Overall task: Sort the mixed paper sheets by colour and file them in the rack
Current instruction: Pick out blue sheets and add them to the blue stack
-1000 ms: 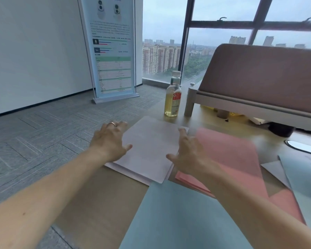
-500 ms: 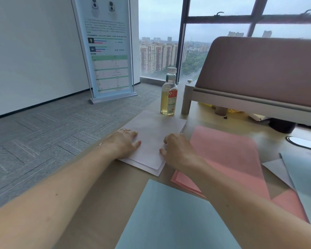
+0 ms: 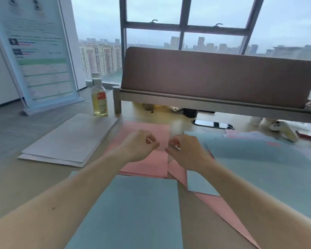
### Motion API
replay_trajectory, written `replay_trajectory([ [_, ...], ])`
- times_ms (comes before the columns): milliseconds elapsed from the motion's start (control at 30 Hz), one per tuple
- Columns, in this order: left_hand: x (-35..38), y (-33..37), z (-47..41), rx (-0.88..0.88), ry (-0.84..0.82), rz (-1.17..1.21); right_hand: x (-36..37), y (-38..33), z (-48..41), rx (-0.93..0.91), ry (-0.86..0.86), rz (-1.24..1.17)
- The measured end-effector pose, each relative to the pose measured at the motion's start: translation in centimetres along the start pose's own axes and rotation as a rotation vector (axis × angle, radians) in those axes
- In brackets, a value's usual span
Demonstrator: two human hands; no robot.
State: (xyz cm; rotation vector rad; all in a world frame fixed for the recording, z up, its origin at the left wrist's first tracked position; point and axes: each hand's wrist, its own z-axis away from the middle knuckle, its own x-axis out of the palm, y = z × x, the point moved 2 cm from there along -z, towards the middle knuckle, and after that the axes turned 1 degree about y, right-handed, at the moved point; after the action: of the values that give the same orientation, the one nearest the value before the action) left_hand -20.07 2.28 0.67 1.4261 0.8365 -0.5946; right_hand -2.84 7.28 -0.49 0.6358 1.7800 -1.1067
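Observation:
A squared stack of white sheets (image 3: pixel 70 139) lies at the desk's left edge. To its right is a pink stack (image 3: pixel 151 162). A blue sheet (image 3: pixel 133 212) lies nearest me, and more blue sheets (image 3: pixel 258 168) spread to the right over a slanted pink sheet (image 3: pixel 223 209). My left hand (image 3: pixel 138 146) and my right hand (image 3: pixel 185 151) hover side by side above the pink stack. Their fingers are loosely curled and hold nothing.
A bottle of yellow liquid (image 3: pixel 99 97) stands just behind the white stack. A brown divider panel (image 3: pixel 214 78) runs across the back of the desk, with a black oval grommet (image 3: pixel 212 124) in front of it. A banner stand (image 3: pixel 41 56) is on the floor at left.
Both hands have left the white stack, which they were squaring, and moved right over the pink stack. My view has swung right too.

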Motion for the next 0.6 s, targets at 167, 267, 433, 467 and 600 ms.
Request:
replay_trajectory([
  [167,9.8,12.0,-0.4,-0.037,-0.197,0.278,-8.0,14.1,7.8,0.264,0.110,0.049],
  [267,14.3,16.6,-0.6,-0.152,-0.296,0.424,-11.5,19.6,11.0,0.377,0.140,0.081],
  [433,16.7,19.7,-0.9,-0.313,-0.288,0.575,-13.8,25.1,13.9,0.530,0.089,0.094],
  [467,16.7,20.0,-1.0,-0.329,-0.274,0.572,-13.8,25.6,14.2,0.545,0.066,0.102],
  [600,17.2,20.8,-1.2,-0.352,-0.154,0.631,-13.6,27.0,14.9,0.526,0.096,0.030],
])
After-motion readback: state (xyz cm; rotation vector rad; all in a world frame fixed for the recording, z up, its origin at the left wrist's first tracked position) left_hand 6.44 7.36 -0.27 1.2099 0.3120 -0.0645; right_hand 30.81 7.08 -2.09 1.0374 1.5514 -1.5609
